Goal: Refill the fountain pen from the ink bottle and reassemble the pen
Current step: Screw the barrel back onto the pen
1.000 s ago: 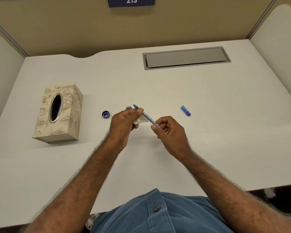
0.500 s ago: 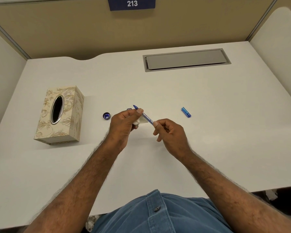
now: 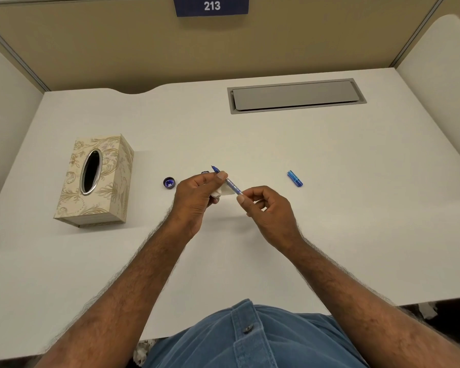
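Over the middle of the white desk (image 3: 276, 144), both hands hold a thin blue fountain pen (image 3: 231, 185) with its nib pointing up and away to the left. My left hand (image 3: 198, 196) pinches the pen near the nib and also holds a scrap of white tissue (image 3: 219, 192). My right hand (image 3: 266, 208) grips the pen's rear end with thumb and fingers. The ink bottle (image 3: 205, 172) is mostly hidden behind my left hand. Its dark round lid (image 3: 169, 182) lies on the desk to the left. The blue pen cap (image 3: 294, 178) lies alone to the right.
A patterned beige tissue box (image 3: 96, 179) stands at the left of the desk. A grey cable hatch (image 3: 295, 96) is set into the desk at the back. Partition walls close in the back and both sides.
My right hand has slid up along the pen's rear end, so less of the barrel shows between the hands. The left hand stays in place.
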`<state>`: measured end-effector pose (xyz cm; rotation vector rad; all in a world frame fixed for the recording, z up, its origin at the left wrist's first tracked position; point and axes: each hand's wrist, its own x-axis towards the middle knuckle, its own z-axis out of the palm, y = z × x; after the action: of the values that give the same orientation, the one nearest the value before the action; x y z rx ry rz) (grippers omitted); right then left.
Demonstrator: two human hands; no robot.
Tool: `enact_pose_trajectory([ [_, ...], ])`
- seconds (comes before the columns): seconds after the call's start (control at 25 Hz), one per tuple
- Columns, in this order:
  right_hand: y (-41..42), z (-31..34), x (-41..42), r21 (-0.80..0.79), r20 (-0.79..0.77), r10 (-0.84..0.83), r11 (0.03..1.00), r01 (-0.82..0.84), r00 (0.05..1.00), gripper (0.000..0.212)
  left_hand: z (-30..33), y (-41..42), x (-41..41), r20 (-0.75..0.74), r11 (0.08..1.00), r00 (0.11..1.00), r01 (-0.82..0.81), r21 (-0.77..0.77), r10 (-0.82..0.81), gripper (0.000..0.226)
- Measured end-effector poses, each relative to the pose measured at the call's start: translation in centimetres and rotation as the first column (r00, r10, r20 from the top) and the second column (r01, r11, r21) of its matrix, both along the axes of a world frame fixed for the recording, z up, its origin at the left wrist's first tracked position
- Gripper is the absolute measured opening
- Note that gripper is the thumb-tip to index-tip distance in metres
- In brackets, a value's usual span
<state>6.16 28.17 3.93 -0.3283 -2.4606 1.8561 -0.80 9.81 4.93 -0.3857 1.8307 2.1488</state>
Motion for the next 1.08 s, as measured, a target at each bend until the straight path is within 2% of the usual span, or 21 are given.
enact_pose_trajectory([
  [0.16, 0.09, -0.08, 0.0, 0.009, 0.014, 0.022, 1.0, -0.022, 1.0, 0.014, -0.06, 0.11, 0.08, 0.002, 1.0, 1.0, 0.021, -0.005, -0.021, 0.027],
  [0.4, 0.29, -0.11, 0.08, 0.034, -0.002, 0.011, 0.999, -0.011, 1.0, 0.013, -0.18, 0.15, 0.19, -0.001, 0.999, 1.0, 0.03, -0.018, -0.03, 0.015],
  [0.72, 0.2, 0.07, 0.1, 0.001, 0.034, 0.069, 0.998, -0.069, 0.997, 0.012, 0.03, 0.17, 0.33, -0.002, 0.998, 0.998, 0.066, -0.019, -0.066, 0.022],
  [1.08, 0.17, 0.18, 0.34, -0.027, 0.081, 0.142, 0.99, -0.14, 0.987, 0.03, 0.25, 0.23, 0.5, -0.003, 0.996, 0.997, 0.072, -0.057, -0.073, 0.017],
])
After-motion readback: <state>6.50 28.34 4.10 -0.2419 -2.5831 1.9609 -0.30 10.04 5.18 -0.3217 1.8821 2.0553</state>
